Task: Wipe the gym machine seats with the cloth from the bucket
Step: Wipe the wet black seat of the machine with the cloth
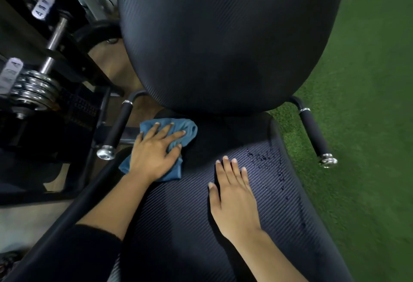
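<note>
Blue cloth [188,131] pressed flat by left hand [154,150] on seat [178,214]; right hand [232,197] flat, empty. Droplets [266,156] probably next.

The seat [257,226] lies open across its middle and toward 6 o'clock, apart from your right hand [232,197] flat at its centre and your left hand [154,150] on the cloth [190,128] at 10 o'clock. The backrest [223,36] bars 12 o'clock, overhanging the rear edge, while the left handle [117,128] at 9 o'clock and the right handle [314,133] at 3 o'clock fence the sides. Beyond 9 o'clock stand weight plates [31,89]; beyond 3 o'clock, open turf [368,114].
</note>
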`<control>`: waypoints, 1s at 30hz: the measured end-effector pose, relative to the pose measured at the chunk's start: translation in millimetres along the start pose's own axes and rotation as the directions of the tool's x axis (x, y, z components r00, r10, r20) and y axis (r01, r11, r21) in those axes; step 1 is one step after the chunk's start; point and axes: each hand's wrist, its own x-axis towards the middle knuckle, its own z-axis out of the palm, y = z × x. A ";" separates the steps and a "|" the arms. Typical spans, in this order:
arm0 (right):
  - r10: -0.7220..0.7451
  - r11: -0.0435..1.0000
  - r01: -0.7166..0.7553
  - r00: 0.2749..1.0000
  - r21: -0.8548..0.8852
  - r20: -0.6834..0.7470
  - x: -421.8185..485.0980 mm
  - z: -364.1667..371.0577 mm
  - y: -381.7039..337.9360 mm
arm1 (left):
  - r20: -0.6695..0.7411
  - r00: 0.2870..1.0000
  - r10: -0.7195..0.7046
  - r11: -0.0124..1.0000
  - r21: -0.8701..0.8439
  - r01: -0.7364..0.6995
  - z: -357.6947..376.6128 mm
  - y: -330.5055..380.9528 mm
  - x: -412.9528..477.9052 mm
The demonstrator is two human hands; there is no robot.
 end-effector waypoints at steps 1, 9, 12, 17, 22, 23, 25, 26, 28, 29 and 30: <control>0.001 1.000 -0.001 1.000 0.005 0.006 -0.8 1.4 1.4 | 0.010 0.997 -0.081 0.997 -0.003 0.081 -0.7 -3.1 9.9; 0.028 1.000 -0.028 1.000 -0.001 -0.002 -1.7 3.7 2.4 | 0.001 0.995 0.097 0.995 0.020 -0.097 0.6 10.5 14.7; 0.034 0.999 -0.034 0.999 -0.027 0.004 -0.7 2.6 2.6 | 0.024 1.000 -0.012 1.000 -0.014 0.012 -4.1 -9.0 24.8; 0.025 0.999 -0.026 1.000 -0.047 -0.004 0.0 1.8 3.5 | 0.016 0.999 -0.039 0.998 0.050 0.038 2.5 36.8 28.1; 0.011 1.000 -0.011 1.000 -0.014 -0.004 -1.5 -5.1 12.8 | 0.014 0.948 0.318 0.946 0.065 -0.318 0.2 20.9 4.9; 0.015 1.000 -0.015 1.000 -0.021 -0.009 -2.8 -8.1 17.6 | 0.020 0.961 0.276 0.957 0.088 -0.277 -1.0 16.2 9.9; 0.025 1.000 -0.025 1.000 -0.016 -0.008 -6.5 -12.8 27.5 | 0.050 0.992 0.120 0.986 0.115 -0.125 -0.9 16.1 21.0; 0.032 0.999 -0.032 0.999 -0.007 -0.009 -9.0 -14.7 33.1 | 0.059 0.997 0.056 0.991 0.122 -0.063 1.1 21.7 24.6; 0.043 0.999 -0.043 0.999 -0.002 -0.013 -13.4 -17.4 40.9 | 0.036 0.999 -0.003 0.993 0.116 -0.001 4.3 37.2 24.6; 0.046 0.999 -0.047 0.999 -0.009 -0.012 -15.0 -18.1 42.8 | 0.020 1.000 -0.012 0.993 0.114 0.010 5.5 45.2 21.9; 0.049 0.999 -0.049 0.999 -0.016 -0.008 -16.8 -18.6 44.0 | 0.013 1.000 -0.013 0.994 0.106 0.012 6.0 54.7 18.5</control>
